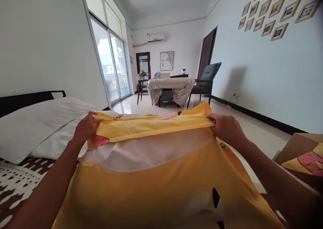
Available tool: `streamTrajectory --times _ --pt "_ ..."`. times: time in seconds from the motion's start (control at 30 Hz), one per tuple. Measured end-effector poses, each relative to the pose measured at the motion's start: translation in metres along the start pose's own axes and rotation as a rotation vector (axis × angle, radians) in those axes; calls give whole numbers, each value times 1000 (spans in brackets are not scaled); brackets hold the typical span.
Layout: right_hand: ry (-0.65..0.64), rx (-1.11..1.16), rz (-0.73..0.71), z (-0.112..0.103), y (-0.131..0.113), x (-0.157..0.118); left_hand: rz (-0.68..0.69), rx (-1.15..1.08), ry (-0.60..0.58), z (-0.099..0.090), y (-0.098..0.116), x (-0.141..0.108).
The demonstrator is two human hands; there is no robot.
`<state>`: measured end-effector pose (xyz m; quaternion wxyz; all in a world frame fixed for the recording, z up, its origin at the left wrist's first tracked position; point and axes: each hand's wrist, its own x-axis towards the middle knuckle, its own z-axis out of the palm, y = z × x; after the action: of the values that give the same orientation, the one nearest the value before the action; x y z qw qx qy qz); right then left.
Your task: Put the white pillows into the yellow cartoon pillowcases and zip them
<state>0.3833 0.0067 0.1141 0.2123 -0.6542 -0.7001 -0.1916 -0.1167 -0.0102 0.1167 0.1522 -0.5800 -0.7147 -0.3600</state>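
Observation:
A large yellow fabric cover point(151, 192) with printed cartoon shapes fills the lower middle of the view. Its top hem is stretched nearly level between my hands, and a white layer point(146, 153) shows in the curved opening beneath the hem. My left hand point(87, 126) is closed on the left end of the hem, beside a pink printed patch. At the right end, my right hand point(225, 124) pinches the hem, fingers partly hidden behind the cloth. Two white pillows point(42, 121) lie to the left of my left hand.
Brown and white patterned bedding point(17, 178) lies at lower left, near a black headboard point(30, 101). An open cardboard box point(295, 146) with yellow and pink fabric stands at right. Farther off are a covered table point(171, 84) and a dark chair point(208, 79).

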Motion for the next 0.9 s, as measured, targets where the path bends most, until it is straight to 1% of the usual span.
streamTrajectory --times 0.1,0.13,0.17,0.2,0.23,0.27,0.33,0.4,0.43,0.47,0.5,0.57,0.63,0.67,0.73,0.83,0.87,0.9 --pt "-168 -36 -116 46 2 2 238 -112 -178 12 14 -45" --pt "-215 -42 -139 60 3 2 336 -146 -284 14 18 -61" --pt "-252 -35 -149 71 2 2 457 -172 -454 17 21 -75" --pt "-270 -18 -156 79 1 3 527 -171 -558 19 23 -87" --pt "-264 8 -177 84 -1 3 561 -162 -621 22 24 -96" --pt "-236 41 -218 85 -5 2 561 -141 -650 26 25 -101" --pt "-189 155 -384 81 -15 -2 496 -89 -634 34 25 -103" --pt "-213 310 -578 76 -25 -11 470 -68 -668 44 24 -98" --pt "-246 378 -628 74 -29 -16 480 -75 -696 49 24 -95" --pt "-285 431 -637 75 -32 -22 499 -92 -720 54 24 -91" --pt "-324 469 -614 76 -33 -27 528 -117 -743 58 23 -88" --pt "-383 516 -522 80 -35 -33 600 -171 -782 61 24 -80" --pt "-392 533 -465 78 -38 -32 662 -211 -777 56 30 -71" --pt "-352 536 -454 74 -42 -30 676 -223 -739 50 36 -66" --pt "-172 544 -436 60 -54 -24 687 -224 -603 34 55 -56" --pt "131 556 -439 30 -75 -18 707 -238 -395 6 91 -46" --pt "206 547 -447 20 -80 -18 682 -288 -335 -3 101 -45" --pt "272 534 -438 11 -82 -18 625 -338 -260 -10 109 -43"
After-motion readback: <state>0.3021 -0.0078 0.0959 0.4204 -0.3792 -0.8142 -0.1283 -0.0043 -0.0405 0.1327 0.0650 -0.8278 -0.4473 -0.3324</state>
